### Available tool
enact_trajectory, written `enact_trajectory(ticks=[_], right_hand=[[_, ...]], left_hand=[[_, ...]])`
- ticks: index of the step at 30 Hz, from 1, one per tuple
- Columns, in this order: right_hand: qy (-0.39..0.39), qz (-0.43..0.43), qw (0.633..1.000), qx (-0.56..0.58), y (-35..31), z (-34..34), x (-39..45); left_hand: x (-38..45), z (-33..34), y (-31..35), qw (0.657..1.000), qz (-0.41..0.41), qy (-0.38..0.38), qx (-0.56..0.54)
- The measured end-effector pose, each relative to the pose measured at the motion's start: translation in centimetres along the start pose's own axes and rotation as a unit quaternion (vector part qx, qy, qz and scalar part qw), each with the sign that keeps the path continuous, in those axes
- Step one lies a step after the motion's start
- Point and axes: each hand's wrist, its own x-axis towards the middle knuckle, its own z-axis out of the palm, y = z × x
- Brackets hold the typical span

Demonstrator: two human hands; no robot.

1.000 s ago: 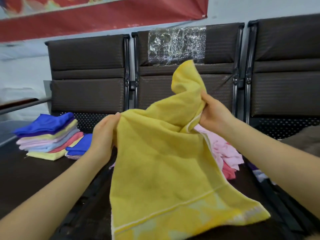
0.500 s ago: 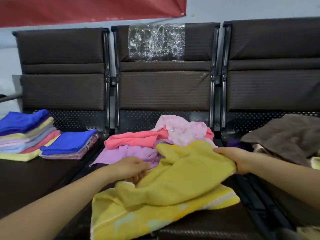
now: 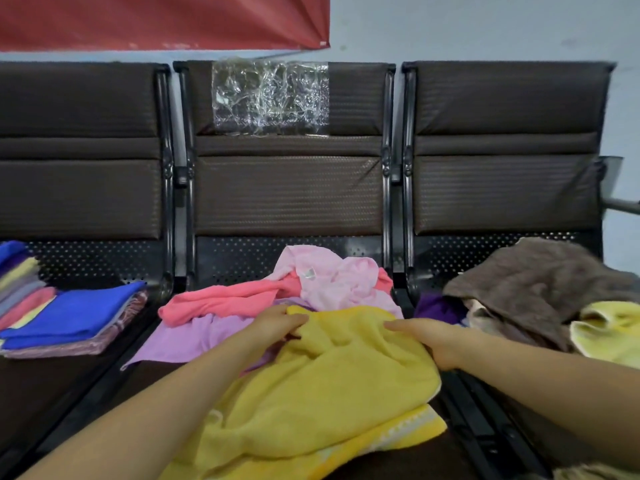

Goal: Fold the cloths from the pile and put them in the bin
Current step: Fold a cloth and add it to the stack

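Both hands, left hand (image 3: 277, 323) and right hand (image 3: 427, 339), grip a yellow towel (image 3: 332, 382) mid-fold on the seat (image 3: 398, 462); squaring its edges likely comes next.

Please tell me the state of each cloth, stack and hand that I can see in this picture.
yellow towel: crumpled, half folded on the middle seat
left hand: grips the towel's top edge
right hand: grips the towel's right edge
coral cloth: unfolded, in the pile
pink cloth: crumpled
lilac cloth: spread loosely
blue cloth: folded, on a stack
brown towel: heaped
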Motion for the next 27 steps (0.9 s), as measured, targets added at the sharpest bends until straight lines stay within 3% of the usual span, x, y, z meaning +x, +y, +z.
enact_trajectory(ticks=[3,5,7,9,10,12,13,16,18,22,25,27], right_hand=[[0.021,-0.002,0.999,0.038,-0.4,0.8,0.6],[0.035,-0.064,0.992,0.105,-1.9,1.4,0.3],[0.045,-0.132,0.975,0.171,-4.3,1.5,-0.2],[0.053,-0.173,0.962,0.206,-6.5,1.2,-0.4],[0.046,-0.178,0.959,0.217,-7.2,1.0,-0.2],[0.042,-0.173,0.957,0.231,-7.7,1.1,0.2],[0.045,-0.170,0.956,0.234,-7.7,1.1,0.5],[0.070,-0.147,0.960,0.226,-7.5,1.4,1.1],[0.103,-0.124,0.964,0.211,-7.3,1.2,1.9],[0.137,-0.142,0.967,0.165,-7.7,1.5,3.0],[0.132,-0.202,0.956,0.168,-9.5,2.9,3.6],[0.149,-0.247,0.946,0.150,-11.0,3.8,4.3]], left_hand=[[0.2,-0.2,1.1,0.997,0.039,0.062,-0.024],[-0.1,-1.7,3.0,0.983,0.084,0.161,-0.029],[-0.8,-4.2,4.9,0.970,0.123,0.199,-0.068],[-2.0,-6.8,5.8,0.977,0.126,0.166,-0.047],[-2.4,-8.1,5.8,0.980,0.123,0.146,0.059],[-2.6,-10.1,5.1,0.947,0.106,0.100,0.287],[-2.3,-10.9,4.5,0.935,0.087,0.074,0.336],[-2.5,-12.9,2.8,0.940,0.018,-0.004,0.340],[-2.8,-14.0,1.9,0.950,-0.017,-0.034,0.309],[-2.8,-15.6,0.8,0.985,-0.025,0.018,0.167],[-1.7,-15.5,2.6,0.989,0.041,0.143,0.013],[-0.3,-15.6,4.2,0.957,0.097,0.265,-0.066]])
